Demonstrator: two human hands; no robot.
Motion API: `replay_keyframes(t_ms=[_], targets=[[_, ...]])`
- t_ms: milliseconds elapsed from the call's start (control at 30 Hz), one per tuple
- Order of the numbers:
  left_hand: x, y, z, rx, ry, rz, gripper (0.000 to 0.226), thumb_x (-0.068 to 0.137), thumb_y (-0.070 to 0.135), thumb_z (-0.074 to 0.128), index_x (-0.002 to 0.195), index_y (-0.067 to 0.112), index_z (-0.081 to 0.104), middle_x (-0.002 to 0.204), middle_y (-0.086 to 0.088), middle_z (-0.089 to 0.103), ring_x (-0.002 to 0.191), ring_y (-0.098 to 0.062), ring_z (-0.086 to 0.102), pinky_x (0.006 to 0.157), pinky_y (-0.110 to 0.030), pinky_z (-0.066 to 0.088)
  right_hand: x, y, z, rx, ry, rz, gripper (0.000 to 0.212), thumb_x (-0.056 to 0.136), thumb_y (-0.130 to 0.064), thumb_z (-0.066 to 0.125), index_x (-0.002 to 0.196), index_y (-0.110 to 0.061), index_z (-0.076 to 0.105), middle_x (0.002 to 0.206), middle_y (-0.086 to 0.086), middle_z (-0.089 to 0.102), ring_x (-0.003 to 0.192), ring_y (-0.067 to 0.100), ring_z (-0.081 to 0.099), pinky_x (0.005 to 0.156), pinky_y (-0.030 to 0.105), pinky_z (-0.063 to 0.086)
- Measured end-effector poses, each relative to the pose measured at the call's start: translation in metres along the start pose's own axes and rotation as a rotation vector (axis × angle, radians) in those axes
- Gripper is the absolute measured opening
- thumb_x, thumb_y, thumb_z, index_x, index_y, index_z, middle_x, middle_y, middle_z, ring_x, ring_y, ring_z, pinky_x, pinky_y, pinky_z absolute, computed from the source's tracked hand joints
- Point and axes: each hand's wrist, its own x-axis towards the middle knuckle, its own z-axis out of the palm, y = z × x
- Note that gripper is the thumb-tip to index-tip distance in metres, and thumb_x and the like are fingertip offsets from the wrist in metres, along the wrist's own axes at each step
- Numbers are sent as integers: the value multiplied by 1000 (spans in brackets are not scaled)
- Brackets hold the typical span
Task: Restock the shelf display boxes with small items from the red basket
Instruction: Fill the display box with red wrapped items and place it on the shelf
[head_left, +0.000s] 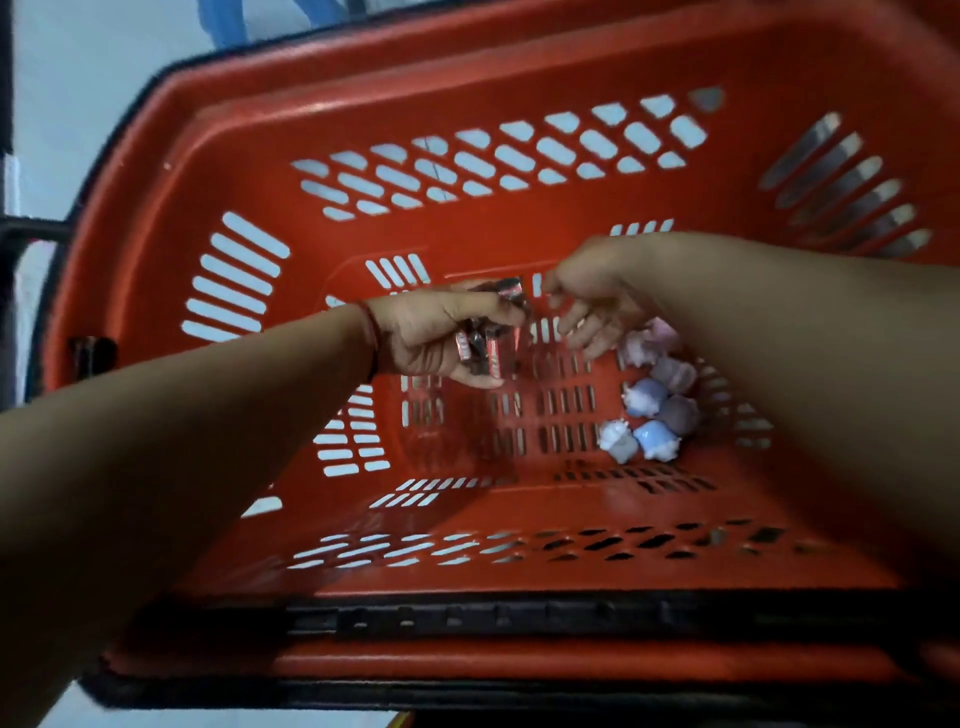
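Head view, gathering step: inside the red basket (467, 78), the left hand (431, 338) clutches small packets (479, 354) in curled fingers; the right hand (592, 299), fingers spread and empty, hovers beside the pastel figurines (657, 405), probably the next pickup.

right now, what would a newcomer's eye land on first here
The red basket fills nearly the whole view, seen from above with both arms reaching into it. At its centre the left hand grips a bunch of small dark packets, with the right hand beside it, fingers loose. A cluster of pastel figurines lies on the basket floor at the right, just below the right hand.
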Motion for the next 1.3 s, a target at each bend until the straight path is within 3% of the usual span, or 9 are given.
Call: replay_keyframes(t_ms=[233, 533, 733, 833, 933, 1000, 1100, 1167, 1300], targets=[[-44, 65, 58, -212, -2, 149, 39, 81, 22, 72, 117, 18, 57, 100, -6, 64, 85, -20, 66, 62, -37, 61, -75, 5, -32, 102, 154, -162, 25, 107, -32, 42, 100, -11, 53, 95, 16, 58, 80, 30, 60, 97, 52, 54], [-160, 126, 212, -463, -236, 389, 22, 81, 23, 66, 100, 13, 65, 94, -10, 69, 87, -24, 66, 69, -35, 62, -306, 48, -64, 472, 500, -652, 11, 102, -18, 56, 102, -8, 61, 94, 16, 64, 84, 31, 66, 78, 39, 60], [-244, 148, 356, -561, -470, 467, 19, 84, 20, 68, 99, 12, 60, 93, -11, 65, 89, -25, 63, 71, -35, 63, -465, 130, -61, 653, 921, -893, 11, 100, -14, 57, 91, -12, 64, 90, 9, 67, 74, 21, 61, 57, 27, 53], [-281, 149, 434, -601, -513, 505, 12, 88, 18, 68, 96, 12, 62, 89, -10, 68, 81, -22, 69, 75, -37, 61, -527, 180, -58, 563, 1258, -905, 12, 96, -18, 64, 86, -18, 71, 83, -5, 71, 68, 7, 59, 62, 21, 45], [-310, 144, 501, -601, -579, 532, 9, 90, 16, 67, 96, 12, 63, 88, -10, 72, 83, -22, 72, 75, -36, 62, -570, 226, -54, 528, 1400, -990, 10, 94, -17, 68, 85, -20, 73, 80, -9, 71, 67, -5, 60, 64, 13, 46], [-319, 137, 535, -592, -623, 543, 9, 93, 16, 65, 100, 12, 61, 91, -11, 72, 88, -23, 72, 92, -42, 59, -581, 254, -51, 485, 1472, -1000, 6, 94, -21, 68, 94, -23, 73, 91, -9, 72, 80, -1, 65, 73, 14, 50], [-318, 123, 567, -576, -683, 566, 40, 88, 17, 70, 124, 6, 58, 108, -19, 69, 102, -29, 70, 109, -51, 46, -584, 282, -54, 430, 1572, -1022, 15, 99, -29, 61, 111, -31, 70, 112, -14, 65, 103, 0, 63, 89, 25, 53], [-314, 113, 583, -544, -733, 550, 58, 88, 18, 71, 139, -1, 52, 124, -26, 64, 116, -32, 66, 105, -47, 51, -584, 291, -59, 451, 1547, -1056, 25, 103, -32, 55, 126, -34, 66, 122, -17, 64, 112, -3, 61, 93, 23, 52], [-310, 105, 596, -422, -766, 558, 26, 96, 16, 58, 118, 3, 64, 105, -14, 69, 101, -23, 69, 81, -32, 58, -571, 294, -68, 320, 1590, -1006, 32, 107, -35, 44, 131, -32, 65, 127, -20, 64, 123, -4, 56, 105, 27, 47]])
